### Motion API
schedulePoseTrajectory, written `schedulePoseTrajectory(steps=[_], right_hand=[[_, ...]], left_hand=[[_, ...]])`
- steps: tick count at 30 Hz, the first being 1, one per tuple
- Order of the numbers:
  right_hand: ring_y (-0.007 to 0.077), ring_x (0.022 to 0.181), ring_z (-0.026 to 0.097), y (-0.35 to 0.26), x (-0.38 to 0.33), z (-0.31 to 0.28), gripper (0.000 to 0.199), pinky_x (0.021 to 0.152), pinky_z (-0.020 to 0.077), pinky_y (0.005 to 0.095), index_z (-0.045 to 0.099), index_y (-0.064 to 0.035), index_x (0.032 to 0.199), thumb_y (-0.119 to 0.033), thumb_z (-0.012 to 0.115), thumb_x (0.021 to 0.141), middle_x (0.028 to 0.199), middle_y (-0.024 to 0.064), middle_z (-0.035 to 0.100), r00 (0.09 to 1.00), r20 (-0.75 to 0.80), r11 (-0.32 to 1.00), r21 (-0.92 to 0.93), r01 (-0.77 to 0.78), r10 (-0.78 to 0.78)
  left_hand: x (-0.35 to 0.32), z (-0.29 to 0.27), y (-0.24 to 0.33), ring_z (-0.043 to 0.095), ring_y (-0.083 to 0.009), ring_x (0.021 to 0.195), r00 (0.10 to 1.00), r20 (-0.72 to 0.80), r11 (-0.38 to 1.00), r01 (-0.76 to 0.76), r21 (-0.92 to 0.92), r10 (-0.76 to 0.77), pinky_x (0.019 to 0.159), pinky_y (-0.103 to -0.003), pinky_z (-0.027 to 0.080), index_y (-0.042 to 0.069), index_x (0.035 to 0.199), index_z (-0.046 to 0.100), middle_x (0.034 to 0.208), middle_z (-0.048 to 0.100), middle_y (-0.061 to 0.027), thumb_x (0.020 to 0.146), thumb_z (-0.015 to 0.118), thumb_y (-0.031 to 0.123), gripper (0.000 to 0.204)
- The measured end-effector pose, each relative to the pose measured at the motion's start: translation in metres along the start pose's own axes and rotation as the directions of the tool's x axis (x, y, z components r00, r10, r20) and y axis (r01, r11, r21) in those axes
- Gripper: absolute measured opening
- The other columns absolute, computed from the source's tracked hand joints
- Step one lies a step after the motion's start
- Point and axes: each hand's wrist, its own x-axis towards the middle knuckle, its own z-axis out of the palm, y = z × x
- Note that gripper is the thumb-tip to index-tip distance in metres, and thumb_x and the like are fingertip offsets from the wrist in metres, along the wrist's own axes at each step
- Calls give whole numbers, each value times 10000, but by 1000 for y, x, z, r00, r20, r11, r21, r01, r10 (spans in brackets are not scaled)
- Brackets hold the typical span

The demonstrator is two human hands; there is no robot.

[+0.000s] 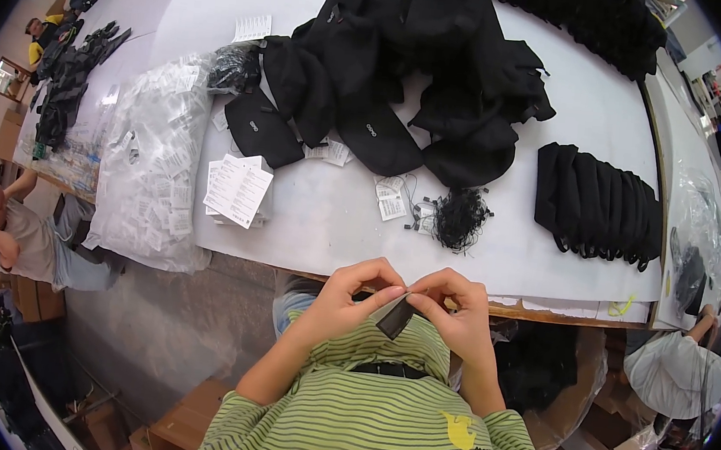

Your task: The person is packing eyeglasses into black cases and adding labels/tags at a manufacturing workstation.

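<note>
In front of my body, just off the table's near edge, my left hand (356, 292) and my right hand (456, 311) meet with fingertips pinched. Between them hangs a small black rectangular tag (395, 319) with a paler strip along its upper side. Both hands grip its top edge; fingers hide the exact hold. Beyond the hands lies a tangle of black tag strings (460, 221). Beside it are small white printed labels (391, 200). A stack of white printed cards (240, 192) sits farther left.
Black fabric pouches (378, 136) heap up at the table's middle and back. Several more stand in a neat row (598, 205) at right. A clear plastic bag of white labels (152, 153) covers the left side. Other people sit at left (30, 232) and right (676, 374).
</note>
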Motion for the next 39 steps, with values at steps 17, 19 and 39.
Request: schedulePoseTrajectory(steps=[17,19,39], right_hand=[[28,621,518,8,-1,-20,115,554,391,193,608,-6,908,-113,646,887,697,-18,581,950,233,926,268,-267,207],[21,585,478,6,-2,-18,106,514,356,192,611,-5,905,-105,641,891,709,-18,580,954,247,954,200,-222,171],[45,561,464,12,-14,-21,91,490,323,198,597,-16,922,-95,636,898,706,-13,561,973,93,913,338,-231,212]], left_hand=[[148,-69,-3,562,-144,785,833,-195,678,-260,687,517,721,-271,451,22,972,594,923,595,-48,841,669,120,180],[187,-87,13,539,-226,927,724,-180,489,-242,838,666,798,-319,459,39,1170,517,1128,519,-122,788,729,186,462],[184,-66,140,669,-236,828,633,-315,691,-524,498,707,764,-306,520,17,1125,489,915,665,-143,790,674,54,384]])
